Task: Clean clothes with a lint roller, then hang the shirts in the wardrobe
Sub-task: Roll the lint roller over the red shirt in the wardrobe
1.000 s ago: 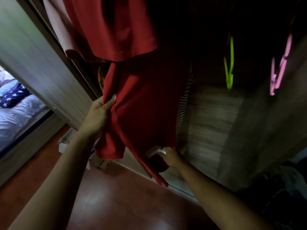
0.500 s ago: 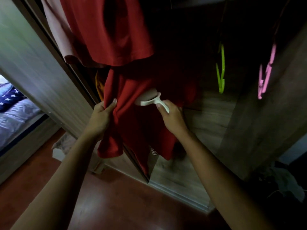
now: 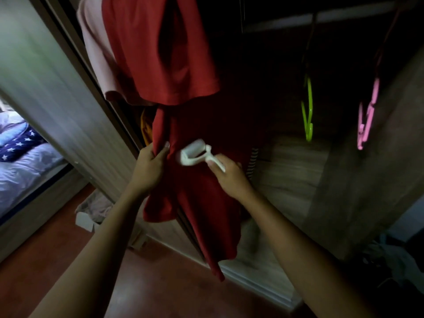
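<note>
A red shirt (image 3: 202, 198) hangs inside the dark wardrobe (image 3: 344, 180), its lower part drooping toward the floor. My left hand (image 3: 150, 165) pinches the shirt's left edge and holds the cloth taut. My right hand (image 3: 229, 177) grips the handle of a white lint roller (image 3: 195, 153), whose roll presses on the shirt just right of my left thumb. A second red garment (image 3: 160, 49) hangs above, with a pale pink one (image 3: 96, 51) to its left.
Two bare hangers, one green (image 3: 308, 111) and one pink (image 3: 367, 118), dangle at the right. The sliding wardrobe door (image 3: 46, 83) stands at the left, a bed (image 3: 20, 166) behind it. A small box (image 3: 91, 214) of cloth sits on the red-brown floor. Clothes lie heaped at lower right (image 3: 394, 260).
My right hand carried the lint roller up from the shirt's hem to mid-height, then a little left toward my left hand. The left hand kept its hold on the shirt edge.
</note>
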{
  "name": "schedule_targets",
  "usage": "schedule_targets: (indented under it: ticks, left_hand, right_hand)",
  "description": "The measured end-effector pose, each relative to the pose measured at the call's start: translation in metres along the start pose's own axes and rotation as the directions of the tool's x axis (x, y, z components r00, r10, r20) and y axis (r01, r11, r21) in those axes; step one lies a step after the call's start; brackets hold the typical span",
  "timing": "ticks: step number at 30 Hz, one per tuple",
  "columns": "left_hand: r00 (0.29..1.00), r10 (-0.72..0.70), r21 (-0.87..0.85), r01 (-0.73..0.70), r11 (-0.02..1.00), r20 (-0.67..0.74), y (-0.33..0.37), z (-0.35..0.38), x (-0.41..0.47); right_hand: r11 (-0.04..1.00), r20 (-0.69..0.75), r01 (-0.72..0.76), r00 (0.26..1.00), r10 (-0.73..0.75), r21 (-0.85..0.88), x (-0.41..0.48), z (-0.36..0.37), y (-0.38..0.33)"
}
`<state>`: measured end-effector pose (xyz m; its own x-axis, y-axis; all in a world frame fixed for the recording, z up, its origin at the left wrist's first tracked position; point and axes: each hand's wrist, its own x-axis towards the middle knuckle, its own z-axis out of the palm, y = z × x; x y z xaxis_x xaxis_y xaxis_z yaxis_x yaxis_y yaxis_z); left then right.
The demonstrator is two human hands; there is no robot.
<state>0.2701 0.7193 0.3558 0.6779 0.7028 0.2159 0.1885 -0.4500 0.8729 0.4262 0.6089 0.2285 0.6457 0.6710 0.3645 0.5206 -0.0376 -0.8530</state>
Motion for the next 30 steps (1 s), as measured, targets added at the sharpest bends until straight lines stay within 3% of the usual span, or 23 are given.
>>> schedule_targets:
  ticks: [2, 4, 9, 13, 15, 18, 21, 26, 30]
  left_hand:
    - [1.000, -0.009, -0.003, 0.009, 1.000, 0.003, -0.001, -0.004, 0.002]
    - [1.000, -0.019, 0.013, 0.019, 1.000, 0.013, -0.004, -0.007, 0.002]
    - [0.999, -0.023, 0.038, 0.021, 0.999, 0.030, -0.008, -0.012, -0.001]
    - [0.998, -0.043, 0.020, 0.041, 0.999, 0.056, -0.005, -0.012, -0.001]
    - [0.997, -0.048, 0.003, 0.048, 0.999, 0.063, -0.004, -0.010, -0.001]
    - [0.996, -0.059, -0.015, 0.060, 0.998, 0.062, -0.003, -0.007, -0.002]
    - [0.995, -0.063, -0.005, 0.064, 0.998, 0.074, -0.003, -0.007, -0.003]
    - [0.994, -0.081, -0.012, 0.082, 0.997, 0.071, -0.002, -0.007, -0.004]
    - [0.996, -0.070, -0.018, 0.071, 0.997, 0.053, -0.001, -0.008, -0.004]
  right_hand:
    - [0.997, 0.146, -0.041, 0.988, 0.050, -0.069, -0.011, 0.006, 0.014]
    - [0.995, 0.185, -0.064, 0.980, 0.078, -0.078, -0.014, 0.008, 0.021]
    - [0.994, -0.040, -0.059, 0.997, 0.063, 0.095, 0.015, -0.013, 0.007]
    - [0.979, -0.247, -0.051, 0.964, 0.100, 0.195, 0.054, -0.049, -0.003]
    - [0.970, -0.277, -0.056, 0.953, 0.122, 0.235, 0.067, -0.058, 0.000]
    - [0.975, -0.221, -0.127, 0.961, 0.167, 0.182, 0.063, -0.045, 0.021]
    - [0.970, -0.055, -0.243, 0.968, 0.243, 0.022, 0.034, -0.013, 0.066]
    - [0.898, 0.286, -0.387, 0.854, 0.435, -0.208, -0.020, 0.017, 0.116]
    - [0.948, 0.171, -0.306, 0.933, 0.316, -0.087, -0.006, 0.006, 0.100]
